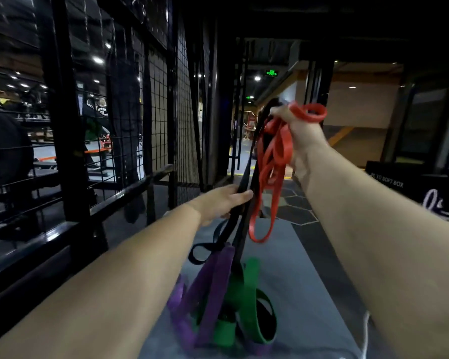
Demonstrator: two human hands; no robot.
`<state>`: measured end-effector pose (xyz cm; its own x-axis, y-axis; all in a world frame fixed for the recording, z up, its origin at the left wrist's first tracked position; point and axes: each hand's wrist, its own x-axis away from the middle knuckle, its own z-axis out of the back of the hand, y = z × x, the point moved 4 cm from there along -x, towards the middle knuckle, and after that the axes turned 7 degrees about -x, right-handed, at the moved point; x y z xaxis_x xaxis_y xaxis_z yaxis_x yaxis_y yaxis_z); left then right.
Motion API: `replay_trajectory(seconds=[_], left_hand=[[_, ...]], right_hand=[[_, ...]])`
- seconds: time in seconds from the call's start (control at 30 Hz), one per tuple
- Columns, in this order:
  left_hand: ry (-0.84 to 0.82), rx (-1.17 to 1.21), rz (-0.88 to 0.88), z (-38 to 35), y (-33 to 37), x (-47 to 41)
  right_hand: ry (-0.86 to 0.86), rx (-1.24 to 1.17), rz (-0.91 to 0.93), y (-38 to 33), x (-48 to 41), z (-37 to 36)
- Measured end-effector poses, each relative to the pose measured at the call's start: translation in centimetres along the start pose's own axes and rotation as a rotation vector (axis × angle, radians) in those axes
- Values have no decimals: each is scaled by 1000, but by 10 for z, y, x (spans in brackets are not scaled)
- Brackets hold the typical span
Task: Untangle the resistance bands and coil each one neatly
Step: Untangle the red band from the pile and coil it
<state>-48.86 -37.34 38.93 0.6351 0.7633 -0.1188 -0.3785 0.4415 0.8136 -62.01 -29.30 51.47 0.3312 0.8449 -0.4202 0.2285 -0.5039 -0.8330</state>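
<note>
Above, my right hand (300, 130) was raised at head height, its fingers curled round a bunch of loops of the red band (267, 161). One small loop stood out above the fist and longer, flat, smooth-looking loops hung below it. The top of the black band (247, 170) also ran up to this fist, though I could not tell whether the fingers gripped it.

Lower and to the left, my left hand (218, 203) pinched the black band between thumb and fingers. That band was a narrow flat strap in two taut strands, slanting from the right hand down to the left. Below the left hand it curled into a slack loop.

The lower ends met the purple band (213, 288) and the green band (246, 294). Both were wider, matte straps, and they were heaped and threaded through each other on the grey mat (296, 281). The lowest red loop hung free just above the mat, apart from that heap.

A black wire-mesh fence (161, 99) with square tube rails bordered the mat closely on the left. A black box (389, 177) with pale lettering stood to the right. Open mat lay between the heap and the right arm, and a thin white cord (366, 332) lay near the mat's right edge.
</note>
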Motion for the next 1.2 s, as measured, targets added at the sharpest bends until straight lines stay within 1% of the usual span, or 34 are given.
replay_trajectory(seconds=[0.07,0.13,0.2,0.27,0.37,0.4,0.43,0.5,0.57,0.63,0.7,0.73,0.8,0.83,0.9,1.03,1.1,1.2], left_hand=[[35,-7,-18,-4,-3,5],[86,-15,-49,-5,-6,7],[100,-35,-58,-7,-13,10],[121,-134,-32,-12,-24,18],[237,-282,4,-28,-47,32],[256,-264,2,-38,-58,35],[270,-206,44,-46,-74,33],[318,-153,248,-60,-108,32],[345,-157,391,-65,-144,29],[387,-78,427,-63,-158,34],[455,-50,447,-55,-162,39],[489,26,458,-52,-161,40],[522,282,508,-50,-158,37],[522,386,528,-50,-157,35],[470,482,568,-50,-153,36],[314,525,632,-51,-154,44],[207,487,645,-55,-157,47],[147,444,652,-55,-156,51]], right_hand=[[28,-40,83,-28,-3,-7],[32,-87,118,-44,-2,-11],[41,-67,104,-46,1,-8],[62,-31,64,-37,5,-1],[67,-39,-21,-15,10,9],[58,-43,-39,-9,13,10],[56,-45,-46,-4,15,12],[60,-37,-28,1,17,15],[80,-28,-7,2,17,19],[115,-53,4,0,13,27],[149,-32,17,1,10,36],[160,-17,15,4,8,41],[169,8,-6,13,6,50],[169,32,-17,18,4,55],[172,94,-29,28,3,61],[172,159,-37,40,3,69],[176,163,-37,41,4,71],[192,202,-17,37,5,75]])
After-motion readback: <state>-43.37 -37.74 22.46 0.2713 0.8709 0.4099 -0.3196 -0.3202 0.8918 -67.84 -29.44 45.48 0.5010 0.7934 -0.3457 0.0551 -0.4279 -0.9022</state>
